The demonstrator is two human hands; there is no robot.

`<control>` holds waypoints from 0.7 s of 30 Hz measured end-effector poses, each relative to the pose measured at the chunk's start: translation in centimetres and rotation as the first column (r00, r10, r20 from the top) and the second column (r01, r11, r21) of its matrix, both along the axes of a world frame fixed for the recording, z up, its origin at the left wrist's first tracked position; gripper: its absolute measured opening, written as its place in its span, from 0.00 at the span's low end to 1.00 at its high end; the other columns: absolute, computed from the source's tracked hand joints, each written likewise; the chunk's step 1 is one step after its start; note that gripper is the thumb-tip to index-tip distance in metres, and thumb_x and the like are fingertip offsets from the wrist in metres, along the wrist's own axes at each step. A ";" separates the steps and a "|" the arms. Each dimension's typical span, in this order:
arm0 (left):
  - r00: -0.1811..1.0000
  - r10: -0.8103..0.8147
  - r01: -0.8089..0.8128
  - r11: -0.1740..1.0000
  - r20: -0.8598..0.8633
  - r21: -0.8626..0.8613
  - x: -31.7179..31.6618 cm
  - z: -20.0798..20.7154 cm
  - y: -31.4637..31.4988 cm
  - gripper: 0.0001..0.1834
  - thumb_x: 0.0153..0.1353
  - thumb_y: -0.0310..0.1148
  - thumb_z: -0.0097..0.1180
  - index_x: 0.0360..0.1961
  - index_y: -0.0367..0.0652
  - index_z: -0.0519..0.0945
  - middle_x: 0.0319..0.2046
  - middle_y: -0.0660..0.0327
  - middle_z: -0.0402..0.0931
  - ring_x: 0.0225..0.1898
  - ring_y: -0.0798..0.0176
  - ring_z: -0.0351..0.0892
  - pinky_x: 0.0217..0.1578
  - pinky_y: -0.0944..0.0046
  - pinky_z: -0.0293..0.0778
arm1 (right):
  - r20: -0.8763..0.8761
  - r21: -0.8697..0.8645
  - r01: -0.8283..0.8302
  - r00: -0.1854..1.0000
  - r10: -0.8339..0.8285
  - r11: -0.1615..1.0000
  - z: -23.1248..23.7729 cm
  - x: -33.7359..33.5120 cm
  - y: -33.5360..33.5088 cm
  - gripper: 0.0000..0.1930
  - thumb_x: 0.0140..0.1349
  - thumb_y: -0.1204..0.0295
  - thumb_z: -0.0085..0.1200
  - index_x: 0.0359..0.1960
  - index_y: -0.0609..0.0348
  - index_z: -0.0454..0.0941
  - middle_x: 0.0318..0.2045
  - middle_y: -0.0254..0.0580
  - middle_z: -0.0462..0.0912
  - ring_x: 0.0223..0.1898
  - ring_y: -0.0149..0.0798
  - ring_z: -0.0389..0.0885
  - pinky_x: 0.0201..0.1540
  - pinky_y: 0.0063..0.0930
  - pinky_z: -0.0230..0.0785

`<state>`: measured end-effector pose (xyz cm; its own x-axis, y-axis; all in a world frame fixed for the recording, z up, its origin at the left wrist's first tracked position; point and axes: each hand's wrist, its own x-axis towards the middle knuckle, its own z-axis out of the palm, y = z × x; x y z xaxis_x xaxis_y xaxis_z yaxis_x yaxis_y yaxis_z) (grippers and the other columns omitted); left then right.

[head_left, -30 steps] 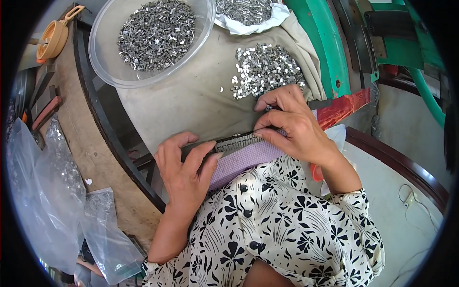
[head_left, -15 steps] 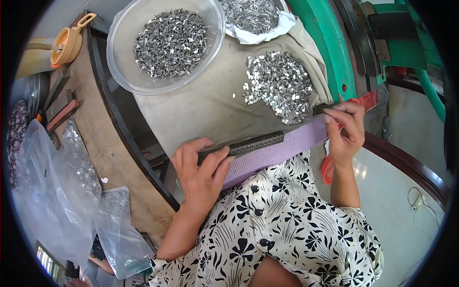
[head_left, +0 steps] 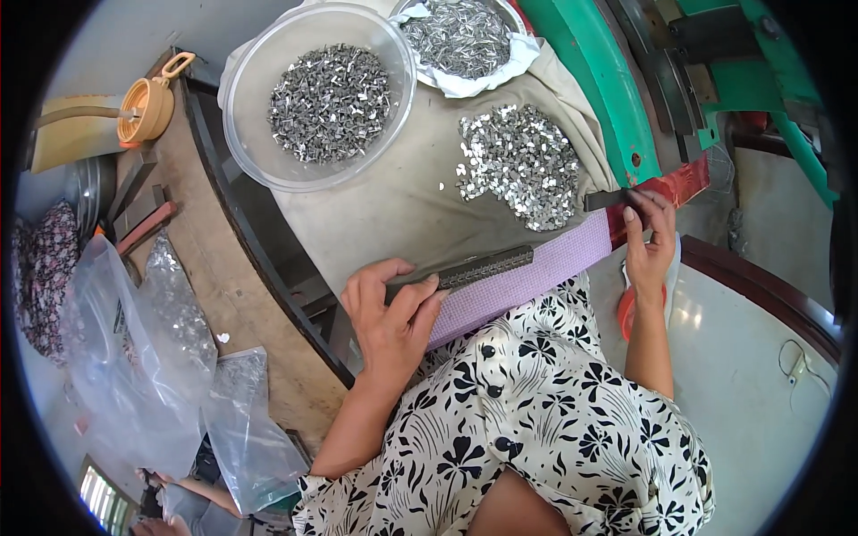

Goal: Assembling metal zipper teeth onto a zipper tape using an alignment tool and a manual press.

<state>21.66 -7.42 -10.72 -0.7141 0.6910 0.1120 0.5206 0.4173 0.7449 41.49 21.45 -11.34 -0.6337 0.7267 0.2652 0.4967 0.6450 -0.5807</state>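
My left hand grips the near-left end of a dark toothed metal strip, thumb and fingers closed on it. The strip lies along a lilac woven cloth across my lap. At the cloth's far right end, my right hand has its fingertips by the end of a short dark bar, with the thumb apart below them. Under that hand runs a shiny red strip. Beyond the cloth, a loose heap of small silver-grey metal pieces is spread on a khaki cloth.
A clear plastic basin of small metal parts stands at the back, beside a lined bowl of shiny pins. Green machinery flanks the right. To the left, a wooden bench bears plastic bags and a red-handled tool.
My right hand's fingertips have moved right and the thumb has parted from the fingers. The left hand keeps its hold on the toothed strip. The whole view has shifted slightly.
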 end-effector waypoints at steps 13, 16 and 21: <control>1.000 0.007 -0.007 1.000 0.027 -0.025 -0.2 0.1 0.3 0.14 0.47 0.31 0.72 0.36 0.51 0.85 0.44 0.64 0.75 0.47 0.56 0.71 0.49 0.56 0.61 | 0.067 0.164 -0.659 0.749 0.659 0.734 4.8 -7.6 -6.5 0.16 0.39 0.73 0.71 0.34 0.53 0.87 0.28 0.32 0.73 0.29 0.37 0.71 0.30 0.30 0.60; 0.999 0.013 -0.012 0.999 0.033 -0.040 -0.3 0.2 0.3 0.14 0.47 0.31 0.72 0.37 0.51 0.85 0.44 0.64 0.75 0.48 0.56 0.71 0.49 0.56 0.61 | 0.149 0.178 -0.742 0.670 0.728 0.646 4.9 -9.0 -7.4 0.17 0.38 0.71 0.70 0.36 0.52 0.87 0.28 0.30 0.74 0.28 0.35 0.70 0.29 0.29 0.59; 0.999 0.020 -0.017 0.999 0.046 -0.045 -0.3 0.2 0.2 0.14 0.47 0.32 0.72 0.38 0.53 0.85 0.44 0.64 0.75 0.48 0.56 0.71 0.50 0.55 0.61 | 0.240 0.205 -0.803 0.596 0.766 0.560 5.2 -10.7 -7.8 0.11 0.46 0.70 0.58 0.33 0.55 0.84 0.27 0.29 0.72 0.29 0.34 0.70 0.29 0.28 0.60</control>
<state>21.40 -7.26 -10.56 -0.7306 0.6812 0.0474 0.4776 0.4601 0.7484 30.79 13.60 -6.15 -0.9550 -0.1623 0.2482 -0.2349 0.9248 -0.2993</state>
